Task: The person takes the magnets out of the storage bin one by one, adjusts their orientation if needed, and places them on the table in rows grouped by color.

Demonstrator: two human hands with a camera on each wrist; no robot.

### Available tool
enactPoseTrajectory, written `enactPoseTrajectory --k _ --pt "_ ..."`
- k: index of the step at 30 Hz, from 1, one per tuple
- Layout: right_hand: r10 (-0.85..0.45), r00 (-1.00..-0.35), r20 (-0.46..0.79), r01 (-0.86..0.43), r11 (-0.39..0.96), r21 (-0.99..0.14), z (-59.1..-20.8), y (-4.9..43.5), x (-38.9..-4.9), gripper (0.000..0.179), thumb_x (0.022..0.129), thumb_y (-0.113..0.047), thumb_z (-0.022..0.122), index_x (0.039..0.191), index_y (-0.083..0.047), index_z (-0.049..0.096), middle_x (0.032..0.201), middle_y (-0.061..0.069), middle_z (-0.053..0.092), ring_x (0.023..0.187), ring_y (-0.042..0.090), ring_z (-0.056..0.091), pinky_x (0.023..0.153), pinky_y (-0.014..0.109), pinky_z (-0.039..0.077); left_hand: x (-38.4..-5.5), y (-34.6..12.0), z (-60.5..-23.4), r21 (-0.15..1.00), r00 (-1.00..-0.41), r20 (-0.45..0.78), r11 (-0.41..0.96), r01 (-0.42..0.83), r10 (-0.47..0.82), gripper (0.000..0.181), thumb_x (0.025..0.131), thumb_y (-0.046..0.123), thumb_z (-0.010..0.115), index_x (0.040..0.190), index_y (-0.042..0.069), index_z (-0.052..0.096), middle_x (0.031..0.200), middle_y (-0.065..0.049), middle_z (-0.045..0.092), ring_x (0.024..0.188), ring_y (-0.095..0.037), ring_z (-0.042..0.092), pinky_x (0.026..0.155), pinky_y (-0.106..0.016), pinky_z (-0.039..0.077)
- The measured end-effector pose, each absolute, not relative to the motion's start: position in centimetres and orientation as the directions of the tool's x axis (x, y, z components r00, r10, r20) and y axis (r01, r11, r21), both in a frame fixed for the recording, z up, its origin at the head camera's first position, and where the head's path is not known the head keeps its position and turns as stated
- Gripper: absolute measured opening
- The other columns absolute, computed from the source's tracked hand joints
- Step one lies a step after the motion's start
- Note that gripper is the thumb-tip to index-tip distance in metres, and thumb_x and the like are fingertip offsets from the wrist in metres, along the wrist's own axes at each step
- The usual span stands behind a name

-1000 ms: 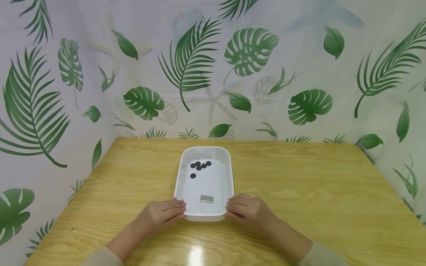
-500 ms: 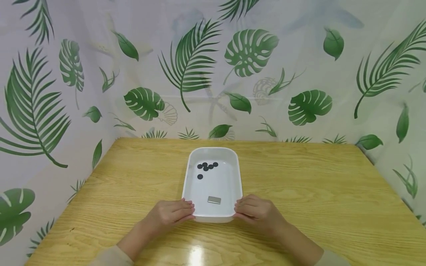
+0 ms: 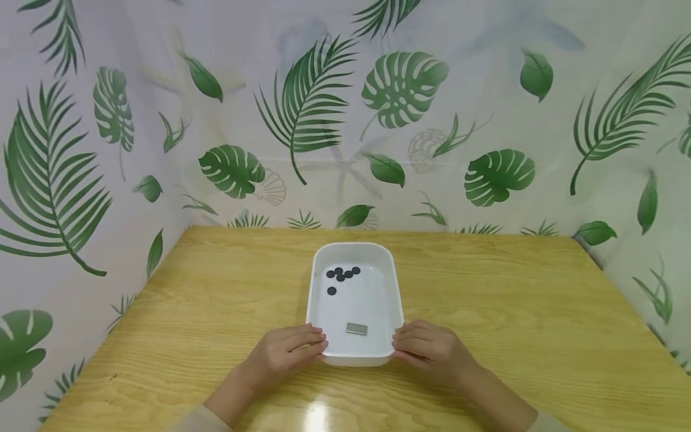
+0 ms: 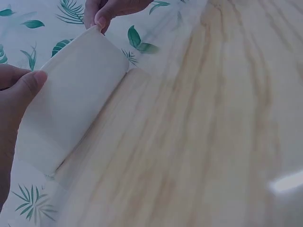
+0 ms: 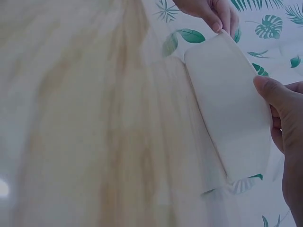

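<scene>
I grip a white tray (image 3: pixel 373 306)
Left hand (image 3: pixel 288 351) pinches near seven o'clock, right hand (image 3: pixel 430 348) near five; inside, black discs (image 3: pixel 341 278) around eleven, silver block (image 3: pixel 356 329) at six.

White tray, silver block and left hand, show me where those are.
White tray (image 3: pixel 360 305), head view: bare floor near its middle.
Silver block (image 3: pixel 357 329), head view: middle of its top face.
Left hand (image 3: pixel 285 351), head view: back of the hand.
</scene>
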State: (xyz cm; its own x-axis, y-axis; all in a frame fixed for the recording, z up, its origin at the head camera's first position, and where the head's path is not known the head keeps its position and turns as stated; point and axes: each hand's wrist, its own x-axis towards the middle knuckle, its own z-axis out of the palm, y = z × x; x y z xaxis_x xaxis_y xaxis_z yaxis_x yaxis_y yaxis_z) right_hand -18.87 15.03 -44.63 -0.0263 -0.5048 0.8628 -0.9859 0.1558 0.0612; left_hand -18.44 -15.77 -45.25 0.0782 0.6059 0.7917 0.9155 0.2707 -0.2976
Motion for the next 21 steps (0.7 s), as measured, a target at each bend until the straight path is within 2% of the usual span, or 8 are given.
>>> enactPoseTrajectory --k 11,21 --pt "-0.452 0.012 0.892 -0.993 0.102 0.065 -43.8 16.1 -17.9 0.023 0.089 -0.015 0.067 0.073 0.001 0.072 0.071 0.013 0.07 0.066 0.025 0.067 0.066 0.025 0.059 -18.7 -14.5 -45.3 -0.324 0.128 0.777 0.218 0.921 0.616 0.016 0.087 0.016 0.068 0.09 0.001 0.074 0.09 -0.009 0.073 0.084 -0.018 0.071 0.08 -0.026 0.057" --pt "-0.449 -0.03 0.893 -0.996 0.086 0.009 -43.7 16.8 -17.4 0.02 0.087 -0.014 0.069 0.075 0.002 0.072 0.073 0.012 0.07 0.068 0.026 0.067 0.069 0.024 0.059 -18.5 -13.7 -45.3 -0.325 0.143 0.783 0.203 0.924 0.605 0.015 0.086 0.016 0.07 0.089 0.002 0.074 0.087 -0.007 0.074 0.084 -0.017 0.071 0.08 -0.026 0.058"
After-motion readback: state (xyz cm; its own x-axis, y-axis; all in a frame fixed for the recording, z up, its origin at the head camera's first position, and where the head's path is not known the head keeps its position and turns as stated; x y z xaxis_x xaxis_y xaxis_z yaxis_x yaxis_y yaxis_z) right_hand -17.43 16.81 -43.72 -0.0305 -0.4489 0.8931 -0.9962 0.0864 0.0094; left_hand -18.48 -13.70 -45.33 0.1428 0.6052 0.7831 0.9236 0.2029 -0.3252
